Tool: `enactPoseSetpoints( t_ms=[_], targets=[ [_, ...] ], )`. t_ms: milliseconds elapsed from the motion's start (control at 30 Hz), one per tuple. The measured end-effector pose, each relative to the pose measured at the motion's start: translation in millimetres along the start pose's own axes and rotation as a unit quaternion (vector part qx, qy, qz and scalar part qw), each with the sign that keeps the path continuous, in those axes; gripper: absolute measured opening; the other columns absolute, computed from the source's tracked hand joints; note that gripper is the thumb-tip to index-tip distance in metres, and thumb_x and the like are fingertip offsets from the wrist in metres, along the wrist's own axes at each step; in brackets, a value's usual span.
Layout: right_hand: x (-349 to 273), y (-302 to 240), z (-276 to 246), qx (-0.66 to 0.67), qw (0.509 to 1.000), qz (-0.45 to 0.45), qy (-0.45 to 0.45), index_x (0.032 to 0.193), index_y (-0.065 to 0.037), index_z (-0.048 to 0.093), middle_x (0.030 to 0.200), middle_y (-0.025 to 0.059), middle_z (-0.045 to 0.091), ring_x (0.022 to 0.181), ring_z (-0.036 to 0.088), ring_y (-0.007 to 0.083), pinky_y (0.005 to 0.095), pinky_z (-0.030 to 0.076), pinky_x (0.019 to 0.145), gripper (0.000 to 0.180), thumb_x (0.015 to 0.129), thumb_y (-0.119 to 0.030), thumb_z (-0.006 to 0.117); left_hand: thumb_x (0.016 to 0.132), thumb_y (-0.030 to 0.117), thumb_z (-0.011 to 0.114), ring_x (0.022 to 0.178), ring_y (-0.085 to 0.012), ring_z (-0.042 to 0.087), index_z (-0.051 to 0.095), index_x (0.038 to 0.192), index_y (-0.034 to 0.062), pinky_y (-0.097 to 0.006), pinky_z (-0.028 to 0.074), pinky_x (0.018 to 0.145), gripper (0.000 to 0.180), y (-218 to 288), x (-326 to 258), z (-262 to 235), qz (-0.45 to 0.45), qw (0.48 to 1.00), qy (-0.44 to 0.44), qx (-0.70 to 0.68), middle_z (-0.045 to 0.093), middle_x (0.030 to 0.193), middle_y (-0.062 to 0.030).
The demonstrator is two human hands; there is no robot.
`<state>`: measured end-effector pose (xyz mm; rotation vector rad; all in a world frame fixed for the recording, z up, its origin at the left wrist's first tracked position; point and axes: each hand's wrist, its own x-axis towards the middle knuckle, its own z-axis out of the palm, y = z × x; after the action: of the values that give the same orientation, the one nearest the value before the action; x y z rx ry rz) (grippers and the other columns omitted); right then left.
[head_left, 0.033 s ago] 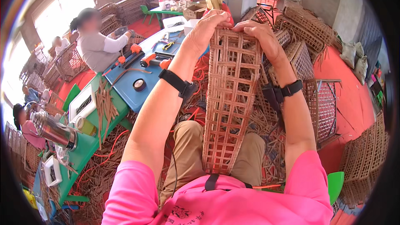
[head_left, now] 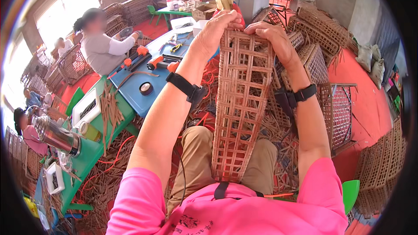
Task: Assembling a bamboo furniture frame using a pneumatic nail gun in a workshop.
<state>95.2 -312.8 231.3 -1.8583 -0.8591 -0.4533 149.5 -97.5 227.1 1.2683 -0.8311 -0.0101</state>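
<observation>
A brown openwork woven basket (head_left: 241, 104) stands between my knees, its long latticed side toward me and its narrow end at my lap. At its far upper edge, my left hand (head_left: 217, 28) is closed, with thumb and fingers pinched together over the left corner. My right hand (head_left: 275, 40) curls its fingers over the same edge at the right corner. The two hands' fingertips are close to each other, a small gap apart. Whatever fine strip lies under the fingertips is too small to make out.
On the left, a blue board (head_left: 135, 98) on a green table (head_left: 87, 165) holds nail guns (head_left: 162, 63), pliers, black tape (head_left: 146, 88) and cane strips. A steel flask (head_left: 56, 135) stands nearer. More woven baskets (head_left: 311, 65) pile up at right. Scraps and orange hoses cover the floor. A co-worker (head_left: 98, 43) sits across.
</observation>
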Motion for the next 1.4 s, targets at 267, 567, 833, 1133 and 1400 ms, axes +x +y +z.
enactPoseSetpoints(
  t_ms=[267, 567, 833, 1133, 1400],
  targets=[
    [13, -4, 2, -0.014, 0.995, 0.103, -0.005, 0.098, 0.001, 0.069, 0.096, 0.0055, 0.068, 0.094, 0.06, 0.0142, 0.0302, 0.046, 0.091, 0.029, 0.092, -0.023, 0.053, 0.105, 0.046, 0.048, 0.099, -0.0191, 0.064, 0.065, 0.11, -0.0016, -0.034, 0.049, 0.093, 0.05, -2, -7, 7, 0.011, 0.998, 0.043, -0.038, 0.066, 0.102, -0.0094],
    [27, 10, -11, -0.051, 0.997, 0.026, -0.042, 0.089, -0.002, 0.063, 0.088, 0.0031, 0.063, 0.089, 0.056, 0.0145, 0.0295, 0.044, 0.089, 0.028, 0.092, -0.028, 0.054, 0.105, 0.051, 0.043, 0.09, -0.0166, 0.064, 0.065, 0.098, 0.0018, -0.031, 0.05, 0.084, 0.054, -21, -10, 14, 0.102, 0.989, 0.099, -0.027, 0.067, 0.089, -0.0096],
    [26, 20, -14, -0.056, 0.997, -0.04, -0.041, 0.092, -0.001, 0.064, 0.09, 0.0023, 0.065, 0.087, 0.058, 0.0115, 0.0285, 0.046, 0.086, 0.026, 0.095, -0.023, 0.051, 0.105, 0.051, 0.044, 0.089, -0.0179, 0.065, 0.066, 0.097, 0.0022, -0.032, 0.05, 0.085, 0.054, -25, -10, 12, 0.131, 0.986, 0.094, -0.043, 0.069, 0.09, -0.0106],
    [21, 27, -13, -0.057, 0.998, -0.011, -0.026, 0.094, -0.003, 0.066, 0.09, 0.0, 0.065, 0.088, 0.056, 0.0099, 0.028, 0.046, 0.087, 0.026, 0.096, -0.025, 0.052, 0.087, 0.038, 0.078, 0.105, -0.0165, 0.064, 0.068, 0.115, 0.0029, -0.033, 0.052, 0.088, 0.046, -21, -33, -2, 0.18, 0.891, 0.151, 0.387, 0.069, 0.106, -0.0085],
    [24, 29, -9, -0.011, 0.999, -0.021, -0.03, 0.089, -0.004, 0.063, 0.087, -0.0028, 0.062, 0.085, 0.053, 0.0058, 0.0235, 0.044, 0.081, 0.021, 0.097, -0.022, 0.055, 0.082, 0.037, 0.08, 0.079, -0.0131, 0.067, 0.071, 0.11, -0.0007, -0.029, 0.051, 0.071, 0.048, 7, -38, -11, 0.024, 0.887, 0.078, 0.455, 0.073, 0.086, -0.0098]
  ],
)
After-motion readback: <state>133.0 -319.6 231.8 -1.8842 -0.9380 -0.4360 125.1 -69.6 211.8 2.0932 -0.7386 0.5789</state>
